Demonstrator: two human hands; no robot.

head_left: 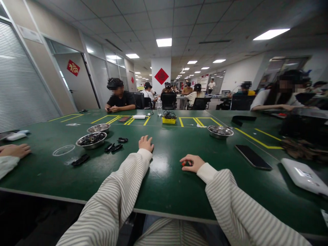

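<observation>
My left hand (146,143) lies palm down on the green table (166,194), fingers stretched out and holding nothing. To its left are several small black parts (114,147), with another black piece (123,140) just beyond them. My right hand (193,163) rests on the tabletop with its fingers curled round a small red object (183,164); most of that object is hidden, so its kind cannot be made out. Bare tabletop lies between the two hands.
Steel bowls (91,140) with black parts and a clear plastic cup (64,153) stand left; another bowl (220,132) is right. A phone (253,157) and white device (304,176) lie right. Another person's hand (16,150) rests far left. A yellow tray (169,120) holds cables.
</observation>
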